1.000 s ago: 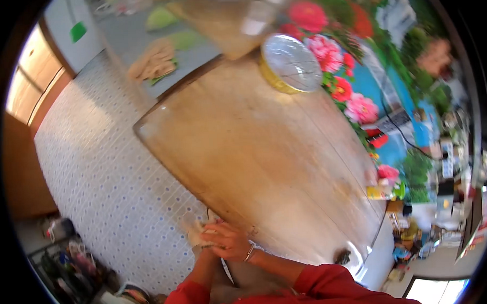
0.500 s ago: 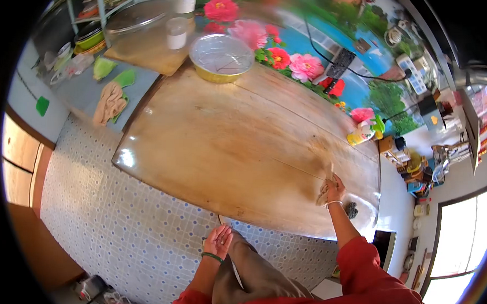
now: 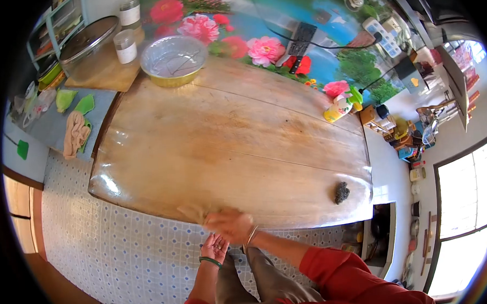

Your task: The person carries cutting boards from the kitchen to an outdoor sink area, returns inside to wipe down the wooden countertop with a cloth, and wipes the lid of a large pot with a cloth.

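My right hand point(image 3: 229, 225) is smeared by motion at the near edge of the wooden tabletop point(image 3: 238, 168). Its fingers are closed on a tan cloth-like piece point(image 3: 192, 211), also blurred, which lies against the wood at the edge. Just below the edge, my left hand point(image 3: 215, 246) is cupped palm up with the fingers apart. Nothing clearly shows in that palm, though the right hand partly overlaps it. A dark scourer-like clump point(image 3: 341, 192) rests at the tabletop's right end.
A metal basin point(image 3: 174, 60) stands at the back left, and a yellow spray bottle point(image 3: 338, 108) at the back right. A cleaver point(image 3: 301, 40) is by the flowered backsplash. A beige cloth point(image 3: 76, 134) lies on the side surface to the left.
My right hand has swept left along the tabletop with the tan piece, away from the dark clump to the near edge above my left hand. The view has shifted to the right.
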Demonstrator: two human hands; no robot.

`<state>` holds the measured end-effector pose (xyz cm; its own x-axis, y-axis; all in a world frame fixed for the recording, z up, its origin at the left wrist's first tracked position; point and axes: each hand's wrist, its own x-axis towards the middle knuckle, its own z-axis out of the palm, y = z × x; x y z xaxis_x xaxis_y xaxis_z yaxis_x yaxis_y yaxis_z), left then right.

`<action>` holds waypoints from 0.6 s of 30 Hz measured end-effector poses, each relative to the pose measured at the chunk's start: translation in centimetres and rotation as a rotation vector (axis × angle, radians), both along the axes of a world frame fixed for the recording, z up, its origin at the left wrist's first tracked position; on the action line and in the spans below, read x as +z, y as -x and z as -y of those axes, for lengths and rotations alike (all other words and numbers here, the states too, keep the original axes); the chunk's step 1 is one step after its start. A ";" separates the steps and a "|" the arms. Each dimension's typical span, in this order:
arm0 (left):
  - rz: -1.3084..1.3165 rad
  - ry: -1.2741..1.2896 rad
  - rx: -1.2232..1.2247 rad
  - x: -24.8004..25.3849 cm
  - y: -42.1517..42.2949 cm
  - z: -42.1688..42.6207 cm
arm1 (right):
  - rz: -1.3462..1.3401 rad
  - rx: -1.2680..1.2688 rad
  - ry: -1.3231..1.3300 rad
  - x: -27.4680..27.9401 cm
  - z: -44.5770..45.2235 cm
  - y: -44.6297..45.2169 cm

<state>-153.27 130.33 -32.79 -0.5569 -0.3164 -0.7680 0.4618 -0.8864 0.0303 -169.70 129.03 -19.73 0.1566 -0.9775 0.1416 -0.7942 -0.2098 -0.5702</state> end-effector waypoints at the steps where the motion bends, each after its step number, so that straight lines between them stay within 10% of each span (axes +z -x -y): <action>1: -0.025 0.017 -0.004 -0.6 0.1 -0.6 | 0.112 0.023 -0.087 0.7 -1.0 -1.2; 7: -0.273 0.001 -0.032 4.2 2.0 -1.8 | 0.913 0.070 -0.398 3.8 -7.4 1.7; 11: -0.059 -0.055 -0.197 3.9 3.1 -1.7 | 1.201 -0.785 -0.265 5.3 -14.3 9.9; 15: 0.021 -0.047 -0.241 3.6 3.6 -1.8 | 0.669 -1.128 0.128 -1.7 -21.5 18.7; 17: 0.037 -0.040 -0.250 3.1 3.4 -1.6 | -0.273 -1.308 -0.045 -0.9 -19.8 17.4; 18: 0.044 -0.039 -0.228 2.8 3.2 -1.5 | -0.118 -1.382 -0.070 -2.0 -18.8 16.7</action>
<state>-156.51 131.84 -29.94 -0.5763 -0.1558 -0.8023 0.2487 -0.9685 0.0094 -186.35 147.86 -21.74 -0.9255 -0.3518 0.1406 -0.3756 0.8031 -0.4626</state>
